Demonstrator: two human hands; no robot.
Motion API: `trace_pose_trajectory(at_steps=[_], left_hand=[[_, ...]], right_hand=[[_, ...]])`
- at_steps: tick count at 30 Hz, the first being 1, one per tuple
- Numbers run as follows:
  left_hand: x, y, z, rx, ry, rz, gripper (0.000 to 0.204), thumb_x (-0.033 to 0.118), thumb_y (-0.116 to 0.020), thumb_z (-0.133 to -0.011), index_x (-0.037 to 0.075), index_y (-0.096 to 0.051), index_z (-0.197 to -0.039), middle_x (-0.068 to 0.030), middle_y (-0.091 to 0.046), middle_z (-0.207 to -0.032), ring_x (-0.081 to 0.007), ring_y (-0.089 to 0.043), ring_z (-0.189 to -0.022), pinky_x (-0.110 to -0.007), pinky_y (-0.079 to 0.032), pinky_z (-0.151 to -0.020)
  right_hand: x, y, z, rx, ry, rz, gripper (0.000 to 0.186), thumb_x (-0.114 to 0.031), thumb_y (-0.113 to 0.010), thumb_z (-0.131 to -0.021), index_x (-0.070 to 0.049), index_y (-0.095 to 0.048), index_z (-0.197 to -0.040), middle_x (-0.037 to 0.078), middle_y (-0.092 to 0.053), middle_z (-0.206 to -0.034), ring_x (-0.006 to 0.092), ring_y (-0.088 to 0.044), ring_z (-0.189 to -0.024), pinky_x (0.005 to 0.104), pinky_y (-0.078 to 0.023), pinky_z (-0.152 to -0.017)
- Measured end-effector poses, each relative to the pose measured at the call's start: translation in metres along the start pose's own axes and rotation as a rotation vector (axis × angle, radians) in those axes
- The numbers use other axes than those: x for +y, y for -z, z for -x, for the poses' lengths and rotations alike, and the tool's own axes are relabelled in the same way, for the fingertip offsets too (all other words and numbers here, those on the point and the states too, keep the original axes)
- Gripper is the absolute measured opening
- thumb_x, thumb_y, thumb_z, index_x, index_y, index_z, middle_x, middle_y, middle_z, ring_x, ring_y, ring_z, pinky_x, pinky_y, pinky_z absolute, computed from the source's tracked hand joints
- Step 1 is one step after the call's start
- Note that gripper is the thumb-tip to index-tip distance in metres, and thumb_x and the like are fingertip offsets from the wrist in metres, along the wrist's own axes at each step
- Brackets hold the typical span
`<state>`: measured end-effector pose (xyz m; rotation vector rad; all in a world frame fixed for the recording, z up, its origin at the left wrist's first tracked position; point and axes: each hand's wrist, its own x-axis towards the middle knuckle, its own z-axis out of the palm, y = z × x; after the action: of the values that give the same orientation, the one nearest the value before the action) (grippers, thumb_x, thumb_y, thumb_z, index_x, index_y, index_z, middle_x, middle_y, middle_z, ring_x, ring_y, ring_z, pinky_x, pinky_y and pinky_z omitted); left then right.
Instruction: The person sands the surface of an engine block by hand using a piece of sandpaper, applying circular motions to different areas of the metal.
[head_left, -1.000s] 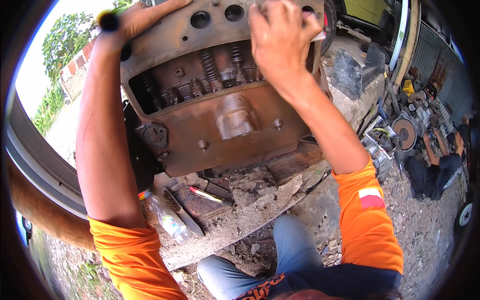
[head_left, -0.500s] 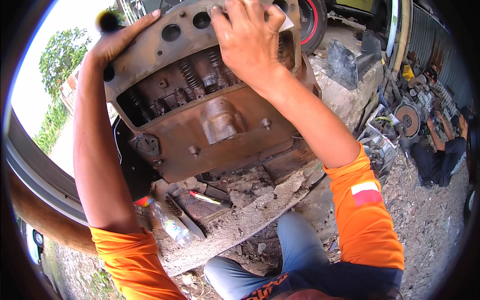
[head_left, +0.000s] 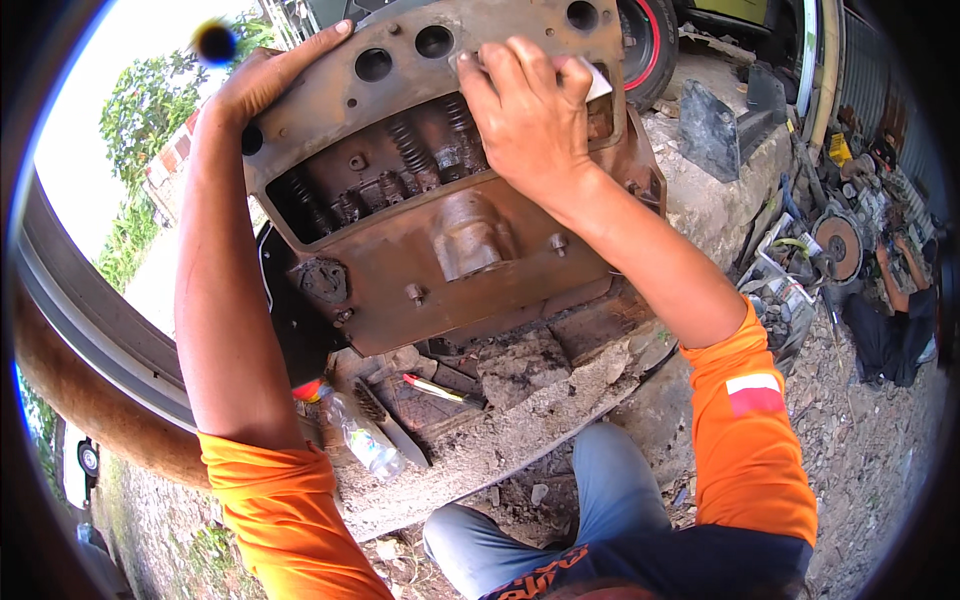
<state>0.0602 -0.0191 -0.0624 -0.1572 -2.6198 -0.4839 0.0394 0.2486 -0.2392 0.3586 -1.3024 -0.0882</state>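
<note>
A rusty, oil-stained engine block (head_left: 385,300) is tilted toward me, its open side chamber showing coil springs (head_left: 410,150) below several round holes. My left hand (head_left: 265,85) grips the block's upper left edge, fingers partly hidden. My right hand (head_left: 530,125) is closed on a thin pale flat piece (head_left: 598,82), against the top face between the holes and the chamber. Below the block lie a brush (head_left: 365,410) beside a blade-like metal piece (head_left: 405,440), a plastic bottle (head_left: 362,442) and a slim red-and-yellow tool (head_left: 435,390).
A grimy concrete ledge (head_left: 500,465) is under the work. At right are a wheel (head_left: 655,45), dark metal plates (head_left: 708,130), a heap of parts (head_left: 785,270) and another person (head_left: 890,330). A curved wooden beam (head_left: 110,420) runs along the left.
My right hand has shifted a little downward along the block's top face, still closed on the pale piece. My left hand keeps its grip on the upper left edge.
</note>
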Motion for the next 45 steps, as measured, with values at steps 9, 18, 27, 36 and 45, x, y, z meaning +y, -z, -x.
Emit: trace_pose_trajectory(at_steps=[9, 18, 27, 36, 45], left_hand=[[-0.003, 0.001, -0.001, 0.001, 0.039, 0.008, 0.104, 0.093, -0.063, -0.073, 0.003, -0.079, -0.123, -0.0239, -0.076, -0.114, -0.0333, -0.071, -0.107, -0.048, -0.051, -0.102], [0.053, 0.011, 0.049, 0.017, 0.216, -0.013, 0.108, 0.089, -0.067, -0.075, -0.003, -0.072, -0.130, -0.0279, -0.072, -0.125, -0.0453, -0.073, -0.104, -0.055, -0.060, -0.083], [0.053, 0.012, 0.049, 0.028, 0.226, -0.070, 0.108, 0.090, -0.065, -0.076, -0.003, -0.073, -0.128, -0.0275, -0.072, -0.126, -0.0433, -0.074, -0.101, -0.052, -0.061, -0.080], [0.057, 0.013, 0.060, 0.016, 0.180, -0.030, 0.107, 0.091, -0.065, -0.075, -0.002, -0.074, -0.128, -0.0279, -0.071, -0.128, -0.0431, -0.073, -0.105, -0.052, -0.061, -0.082], [0.053, 0.018, 0.053, 0.063, 0.257, -0.033, 0.105, 0.089, -0.067, -0.076, -0.001, -0.073, -0.130, -0.0282, -0.071, -0.128, -0.0433, -0.072, -0.109, -0.056, -0.060, -0.083]], right_hand=[[0.001, -0.001, -0.009, -0.029, -0.024, -0.001, 0.035, -0.023, -0.064, -0.086, -0.009, -0.076, -0.115, 0.002, -0.062, -0.112, 0.0216, -0.052, -0.121, 0.0489, -0.031, -0.096], [-0.001, 0.003, -0.011, -0.054, 0.130, -0.033, 0.037, -0.022, -0.065, -0.085, -0.010, -0.075, -0.119, -0.001, -0.063, -0.119, 0.0184, -0.054, -0.123, 0.0462, -0.030, -0.097], [-0.006, 0.003, -0.020, -0.049, 0.197, -0.049, 0.032, -0.023, -0.064, -0.088, -0.013, -0.076, -0.116, -0.002, -0.063, -0.119, 0.0159, -0.053, -0.126, 0.0439, -0.030, -0.099], [-0.003, -0.002, -0.023, -0.036, 0.140, -0.054, 0.038, -0.021, -0.066, -0.085, -0.014, -0.076, -0.121, -0.002, -0.063, -0.119, 0.0169, -0.054, -0.125, 0.0459, -0.029, -0.098], [-0.010, 0.003, -0.017, -0.030, 0.000, -0.054, 0.034, -0.020, -0.065, -0.086, -0.014, -0.077, -0.117, -0.001, -0.063, -0.118, 0.0186, -0.054, -0.122, 0.0453, -0.031, -0.093]])
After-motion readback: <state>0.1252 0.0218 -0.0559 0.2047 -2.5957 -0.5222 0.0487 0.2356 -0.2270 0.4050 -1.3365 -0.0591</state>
